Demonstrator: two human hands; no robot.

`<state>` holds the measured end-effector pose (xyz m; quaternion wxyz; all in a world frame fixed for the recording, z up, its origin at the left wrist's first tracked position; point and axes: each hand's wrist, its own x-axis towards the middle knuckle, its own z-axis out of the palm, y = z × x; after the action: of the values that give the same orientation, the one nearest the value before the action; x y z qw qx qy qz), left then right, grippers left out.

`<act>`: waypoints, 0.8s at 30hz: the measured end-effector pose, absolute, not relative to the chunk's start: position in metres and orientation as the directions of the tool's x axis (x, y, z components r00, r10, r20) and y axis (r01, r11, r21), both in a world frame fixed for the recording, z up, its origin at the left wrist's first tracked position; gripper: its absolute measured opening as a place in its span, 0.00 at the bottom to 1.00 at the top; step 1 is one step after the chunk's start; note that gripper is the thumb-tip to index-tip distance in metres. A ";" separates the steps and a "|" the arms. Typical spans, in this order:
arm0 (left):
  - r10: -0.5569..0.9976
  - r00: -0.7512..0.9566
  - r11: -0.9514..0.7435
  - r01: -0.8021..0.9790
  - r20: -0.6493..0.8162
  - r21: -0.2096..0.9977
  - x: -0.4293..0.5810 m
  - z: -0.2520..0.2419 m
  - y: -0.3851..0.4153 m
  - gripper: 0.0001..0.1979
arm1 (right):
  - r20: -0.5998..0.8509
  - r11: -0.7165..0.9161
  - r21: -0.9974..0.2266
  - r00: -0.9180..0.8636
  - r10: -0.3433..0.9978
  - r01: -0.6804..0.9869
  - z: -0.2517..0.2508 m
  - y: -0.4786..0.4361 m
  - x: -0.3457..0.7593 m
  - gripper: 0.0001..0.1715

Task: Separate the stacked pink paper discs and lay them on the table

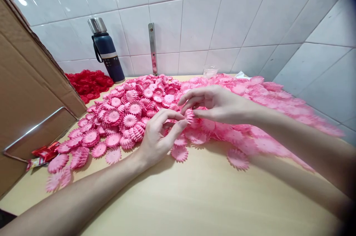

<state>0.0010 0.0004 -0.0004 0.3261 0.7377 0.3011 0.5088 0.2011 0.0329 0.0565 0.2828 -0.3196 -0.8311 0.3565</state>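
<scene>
A small pink scalloped flower disc (190, 115) stands on edge, pinched between the left hand (155, 139) and right hand (219, 104). It hovers just above the heap of like discs (133, 110).

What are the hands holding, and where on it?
A pink flower piece, pinched by its frilled edge between the fingers of the left hand and the right hand.

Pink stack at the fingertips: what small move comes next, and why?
Probably the right hand reaches for a loose pink disc while the left hand holds the small stack: both pinch it now, and loose discs lie right beside them.
</scene>
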 end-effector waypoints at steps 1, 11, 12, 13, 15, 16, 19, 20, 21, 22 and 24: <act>0.778 0.299 -0.601 0.099 0.552 0.793 0.001 -0.001 0.000 0.05 | 0.251 0.538 -0.781 -0.631 0.734 0.316 0.056 0.034 0.202 0.14; 0.847 0.275 -0.450 -0.085 0.455 0.889 0.002 -0.004 -0.002 0.18 | 0.277 0.505 -0.809 -0.563 0.779 0.300 0.056 0.029 0.198 0.14; 0.848 0.266 -0.463 -0.052 0.459 0.885 0.001 -0.004 -0.002 0.18 | 0.267 0.490 -0.815 -0.550 0.791 0.309 0.056 0.029 0.199 0.13; 0.846 0.255 -0.483 -0.008 0.469 0.876 0.001 -0.003 -0.002 0.17 | 0.263 0.478 -0.820 -0.535 0.803 0.314 0.055 0.030 0.199 0.12; 0.838 0.224 -0.525 0.076 0.498 0.848 0.000 -0.003 -0.001 0.14 | 0.260 0.465 -0.823 -0.512 0.819 0.326 0.055 0.030 0.199 0.11; 0.834 0.207 -0.539 0.104 0.512 0.836 0.000 -0.003 -0.001 0.14 | 0.264 0.466 -0.821 -0.506 0.821 0.329 0.055 0.030 0.199 0.10; 0.834 0.185 -0.546 0.133 0.520 0.827 -0.001 -0.004 -0.001 0.14 | 0.278 0.481 -0.813 -0.506 0.817 0.329 0.056 0.029 0.198 0.09; 0.834 0.179 -0.546 0.135 0.521 0.827 -0.001 -0.004 -0.001 0.14 | 0.281 0.485 -0.809 -0.508 0.814 0.331 0.057 0.028 0.198 0.09; 0.834 0.174 -0.547 0.134 0.524 0.826 -0.001 -0.004 -0.002 0.14 | 0.283 0.491 -0.804 -0.511 0.812 0.334 0.058 0.028 0.198 0.09; 0.832 0.170 -0.551 0.128 0.529 0.825 -0.001 -0.004 -0.002 0.14 | 0.285 0.498 -0.796 -0.514 0.809 0.343 0.058 0.027 0.197 0.08; 0.821 0.170 -0.566 0.103 0.546 0.818 -0.001 -0.004 -0.002 0.13 | 0.283 0.513 -0.772 -0.520 0.806 0.375 0.060 0.026 0.197 0.05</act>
<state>-0.0008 -0.0023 -0.0037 0.3255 0.6922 0.3335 0.5511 0.1970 0.0263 0.0599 0.3257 -0.3660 -0.8065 0.3311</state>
